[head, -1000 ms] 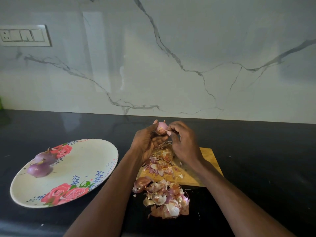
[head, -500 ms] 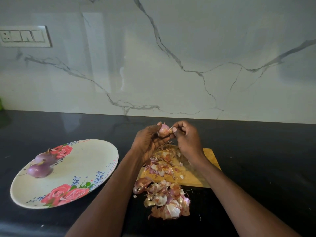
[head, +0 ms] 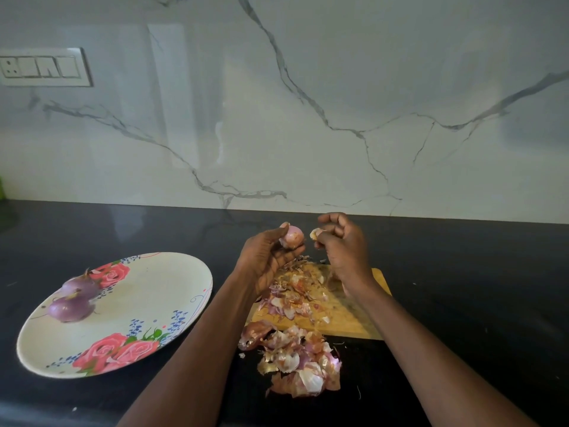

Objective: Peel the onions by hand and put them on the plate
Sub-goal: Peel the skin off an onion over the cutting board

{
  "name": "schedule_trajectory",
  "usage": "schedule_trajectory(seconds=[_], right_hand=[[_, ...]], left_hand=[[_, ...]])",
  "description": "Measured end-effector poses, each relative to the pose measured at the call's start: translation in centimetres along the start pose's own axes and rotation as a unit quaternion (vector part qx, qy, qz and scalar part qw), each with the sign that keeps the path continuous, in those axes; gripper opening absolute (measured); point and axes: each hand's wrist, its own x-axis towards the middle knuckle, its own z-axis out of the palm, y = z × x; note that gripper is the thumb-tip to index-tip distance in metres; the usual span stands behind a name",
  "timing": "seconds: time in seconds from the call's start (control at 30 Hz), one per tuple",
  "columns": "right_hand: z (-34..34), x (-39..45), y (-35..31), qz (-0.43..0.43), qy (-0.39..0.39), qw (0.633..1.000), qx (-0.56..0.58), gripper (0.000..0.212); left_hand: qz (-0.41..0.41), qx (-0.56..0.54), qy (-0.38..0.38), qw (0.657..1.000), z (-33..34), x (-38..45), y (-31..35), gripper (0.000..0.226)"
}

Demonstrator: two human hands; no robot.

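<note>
My left hand [head: 267,257] holds a small pink onion [head: 292,237] in its fingertips above the far end of the wooden cutting board [head: 345,322]. Just right of it, my right hand [head: 341,245] pinches a torn scrap of onion skin [head: 315,233], a small gap away from the onion. Two peeled purple onions [head: 72,306] lie on the left side of the white plate [head: 147,291] with rose print.
Loose onion skins [head: 295,291] cover the board, and a bigger heap of skins [head: 298,359] lies on the black counter in front of it. A marble wall with a switch panel [head: 43,67] stands behind the counter.
My right hand has pulled away to the right from the onion, taking a piece of skin off with it. Both hands have risen slightly.
</note>
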Motion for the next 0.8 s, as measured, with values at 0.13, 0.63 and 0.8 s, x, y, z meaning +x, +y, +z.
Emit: schedule_trajectory(seconds=[0.13,0.63,0.8], right_hand=[[0.1,0.2,0.3,-0.081,-0.006,0.985,-0.155,0.029],[0.7,-0.3,1.4,-0.211,-0.022,0.955,-0.206,0.027],[0.6,-0.1,1.6,-0.231,-0.017,0.948,-0.217,0.020]], left_hand=[[0.003,0.005,0.000,1.000,-0.1,0.1,0.1,0.019],[0.009,0.007,-0.013,1.000,0.2,-0.4,0.2,0.012],[0.011,0.010,-0.014,1.000,0.3,-0.4,0.1,0.013]])
